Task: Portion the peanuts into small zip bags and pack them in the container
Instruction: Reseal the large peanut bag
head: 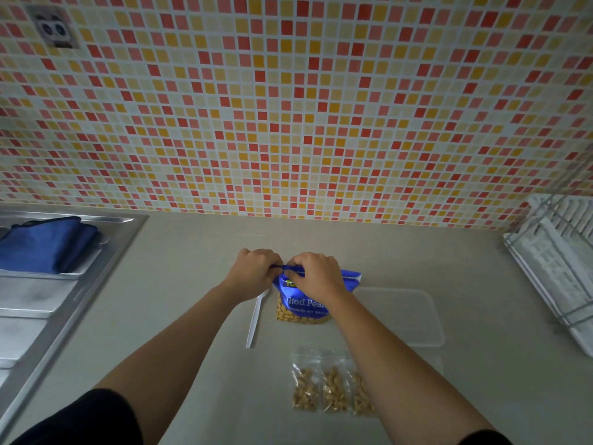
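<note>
A blue bag of salted peanuts [301, 308] stands upright on the beige counter, with peanuts pictured along its lower part. My left hand [253, 268] and my right hand [316, 273] both pinch its top edge, fingers closed on the foil. Three small clear zip bags [330, 391] holding peanuts lie side by side in front of it, partly covered by my right forearm. To the right of the bag sits a clear rectangular plastic container [414, 316]. A white plastic spoon [255, 319] lies just left of the bag.
A steel sink [38, 303] fills the left side, with a folded blue cloth [45, 244] on its ledge. A white dish rack [558, 261] stands at the right edge. A mosaic tiled wall [288, 107] rises directly behind the counter.
</note>
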The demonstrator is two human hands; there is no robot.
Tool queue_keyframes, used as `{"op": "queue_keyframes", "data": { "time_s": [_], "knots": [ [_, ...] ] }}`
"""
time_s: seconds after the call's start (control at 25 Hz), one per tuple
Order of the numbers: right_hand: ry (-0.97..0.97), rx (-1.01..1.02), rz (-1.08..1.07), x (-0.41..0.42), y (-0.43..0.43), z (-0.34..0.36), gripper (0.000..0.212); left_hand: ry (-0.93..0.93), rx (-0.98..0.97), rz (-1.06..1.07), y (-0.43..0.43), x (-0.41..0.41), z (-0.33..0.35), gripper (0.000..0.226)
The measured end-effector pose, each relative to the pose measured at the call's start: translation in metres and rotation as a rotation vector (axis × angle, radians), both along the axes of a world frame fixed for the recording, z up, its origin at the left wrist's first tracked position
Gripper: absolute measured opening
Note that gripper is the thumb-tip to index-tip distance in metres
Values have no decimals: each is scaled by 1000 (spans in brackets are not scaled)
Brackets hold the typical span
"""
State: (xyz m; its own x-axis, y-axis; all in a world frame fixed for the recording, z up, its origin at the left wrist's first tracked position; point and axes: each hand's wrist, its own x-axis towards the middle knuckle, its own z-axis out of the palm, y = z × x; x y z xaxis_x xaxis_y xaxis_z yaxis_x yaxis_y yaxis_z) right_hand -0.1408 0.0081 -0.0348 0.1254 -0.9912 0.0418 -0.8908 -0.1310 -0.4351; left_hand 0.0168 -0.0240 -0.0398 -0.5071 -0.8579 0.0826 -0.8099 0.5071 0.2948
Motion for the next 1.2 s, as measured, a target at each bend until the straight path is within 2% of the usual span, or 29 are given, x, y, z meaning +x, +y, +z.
{"op": "queue_keyframes", "data": {
  "time_s": [0.2,0.48,1.08,1.2],
  "knots": [
    [116,-61,-23,2,0,1,22,-25,-12,32,3,-1,-1,22],
    [203,-20,1,-22,1,6,25,-78,16,5,1,0,4,24],
    [268,13,-75,-98,29,3,31,-25,74,-78,-1,10,0,24],
    [217,15,-76,-108,30,0,36,-16,70,-84,-2,12,1,23]
  ]
}}
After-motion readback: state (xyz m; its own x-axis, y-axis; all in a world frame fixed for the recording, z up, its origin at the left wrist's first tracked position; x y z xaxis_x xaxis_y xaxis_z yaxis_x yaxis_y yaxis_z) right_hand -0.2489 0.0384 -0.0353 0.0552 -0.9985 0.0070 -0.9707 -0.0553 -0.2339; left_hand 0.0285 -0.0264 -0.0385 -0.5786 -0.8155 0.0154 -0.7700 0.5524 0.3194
